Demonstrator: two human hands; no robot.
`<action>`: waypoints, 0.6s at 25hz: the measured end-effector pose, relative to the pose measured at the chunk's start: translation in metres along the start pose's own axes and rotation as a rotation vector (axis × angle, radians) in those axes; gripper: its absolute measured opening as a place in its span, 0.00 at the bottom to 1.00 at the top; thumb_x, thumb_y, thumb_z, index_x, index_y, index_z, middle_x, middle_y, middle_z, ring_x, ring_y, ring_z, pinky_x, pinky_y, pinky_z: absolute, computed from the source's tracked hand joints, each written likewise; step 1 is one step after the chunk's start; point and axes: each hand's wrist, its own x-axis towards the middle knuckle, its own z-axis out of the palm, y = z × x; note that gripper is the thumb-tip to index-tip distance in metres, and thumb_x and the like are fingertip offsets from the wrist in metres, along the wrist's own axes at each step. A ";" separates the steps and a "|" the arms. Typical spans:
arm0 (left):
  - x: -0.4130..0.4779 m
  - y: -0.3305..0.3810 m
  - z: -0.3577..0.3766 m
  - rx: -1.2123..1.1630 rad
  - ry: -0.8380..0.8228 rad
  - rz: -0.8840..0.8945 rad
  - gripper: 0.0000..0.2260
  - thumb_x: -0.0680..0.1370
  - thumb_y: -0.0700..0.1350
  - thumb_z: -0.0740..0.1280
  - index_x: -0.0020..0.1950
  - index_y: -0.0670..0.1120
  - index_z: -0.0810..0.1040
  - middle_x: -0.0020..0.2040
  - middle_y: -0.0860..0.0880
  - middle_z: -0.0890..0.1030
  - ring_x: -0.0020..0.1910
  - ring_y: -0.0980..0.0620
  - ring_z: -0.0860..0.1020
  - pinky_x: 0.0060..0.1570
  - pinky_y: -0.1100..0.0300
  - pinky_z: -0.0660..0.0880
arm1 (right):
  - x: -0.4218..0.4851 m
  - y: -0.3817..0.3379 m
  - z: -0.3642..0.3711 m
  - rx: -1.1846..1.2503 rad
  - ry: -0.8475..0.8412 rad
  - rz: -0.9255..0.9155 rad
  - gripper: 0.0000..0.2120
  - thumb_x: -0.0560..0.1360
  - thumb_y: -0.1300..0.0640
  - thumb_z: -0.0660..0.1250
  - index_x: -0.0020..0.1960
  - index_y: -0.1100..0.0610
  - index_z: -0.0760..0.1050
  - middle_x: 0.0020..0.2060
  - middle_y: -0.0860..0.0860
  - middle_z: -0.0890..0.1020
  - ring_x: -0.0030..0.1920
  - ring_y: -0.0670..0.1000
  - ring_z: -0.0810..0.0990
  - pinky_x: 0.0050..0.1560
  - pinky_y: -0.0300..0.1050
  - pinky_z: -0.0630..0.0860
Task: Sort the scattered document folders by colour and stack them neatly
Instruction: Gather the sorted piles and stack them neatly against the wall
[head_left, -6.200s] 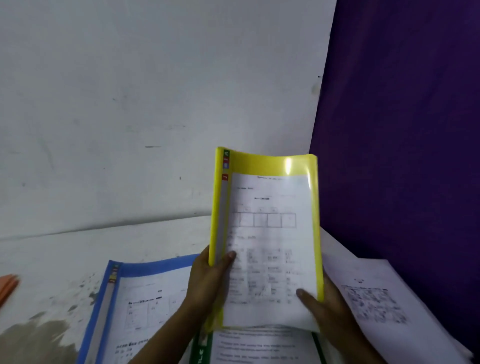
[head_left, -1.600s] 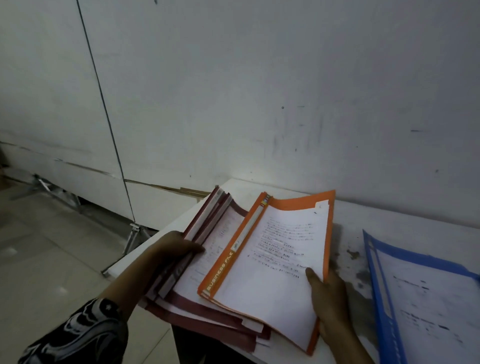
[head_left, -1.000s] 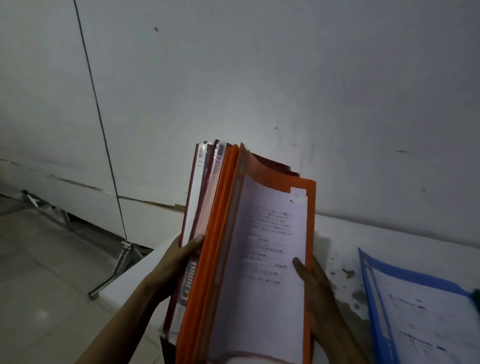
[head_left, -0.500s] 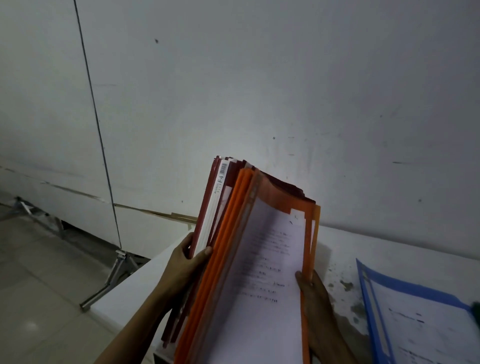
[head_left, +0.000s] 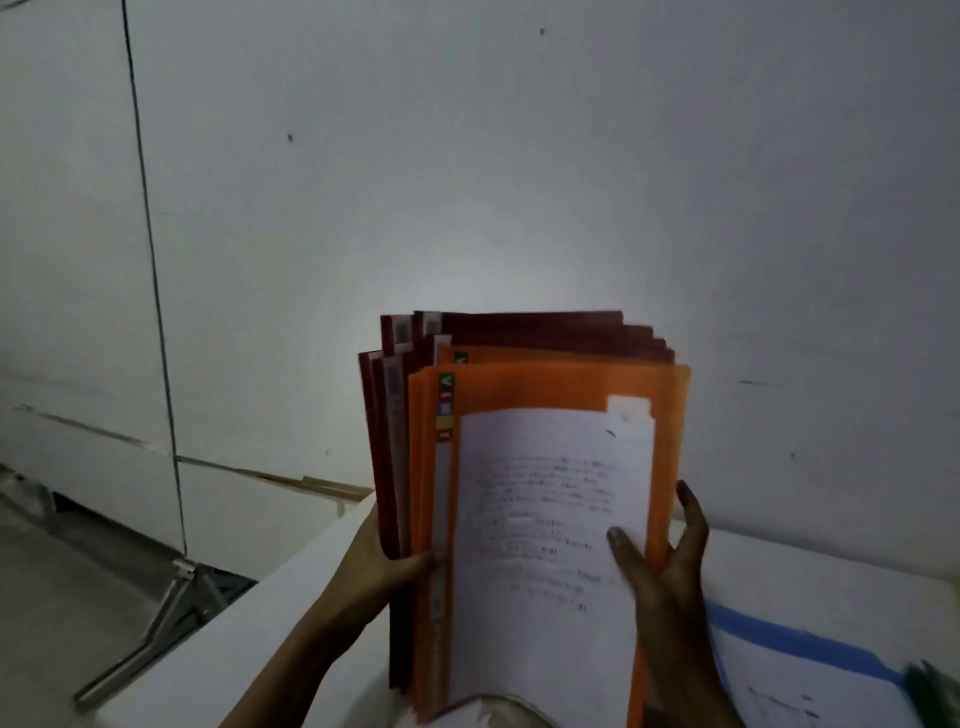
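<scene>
**Folder bundle (head_left: 550, 519) upright between two grips**
Left grip (head_left: 382, 558) curls round its left edge; right grip (head_left: 665, 561) pinches the right edge, thumb on the front sheet. Orange folders (head_left: 561, 382) front maroon folders (head_left: 530, 326). Blue folder (head_left: 810, 644) lies on bench (head_left: 249, 639), right of the right grip.

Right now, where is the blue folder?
Head view, lower right: the blue folder lies flat on the white table, just right of the right hand holding the upright orange and maroon folders.
</scene>
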 end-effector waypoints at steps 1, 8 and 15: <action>0.000 0.001 0.003 -0.013 0.005 -0.020 0.45 0.56 0.58 0.81 0.70 0.55 0.67 0.60 0.52 0.82 0.59 0.51 0.81 0.54 0.53 0.81 | 0.002 0.001 -0.006 -0.010 -0.025 0.019 0.37 0.71 0.53 0.75 0.72 0.39 0.60 0.61 0.47 0.78 0.58 0.51 0.79 0.53 0.55 0.79; 0.007 0.004 0.018 -0.023 0.058 -0.024 0.55 0.49 0.66 0.80 0.72 0.54 0.65 0.61 0.51 0.80 0.57 0.51 0.82 0.55 0.50 0.80 | 0.017 -0.009 -0.010 -0.084 -0.101 0.108 0.40 0.50 0.34 0.78 0.59 0.48 0.77 0.48 0.49 0.86 0.46 0.52 0.86 0.43 0.49 0.83; 0.024 0.025 0.010 -0.055 0.066 0.062 0.55 0.50 0.70 0.79 0.73 0.56 0.63 0.63 0.53 0.79 0.60 0.51 0.80 0.58 0.47 0.79 | 0.032 -0.031 -0.016 -0.096 -0.209 0.026 0.48 0.46 0.30 0.79 0.62 0.48 0.75 0.51 0.48 0.85 0.50 0.50 0.85 0.50 0.49 0.82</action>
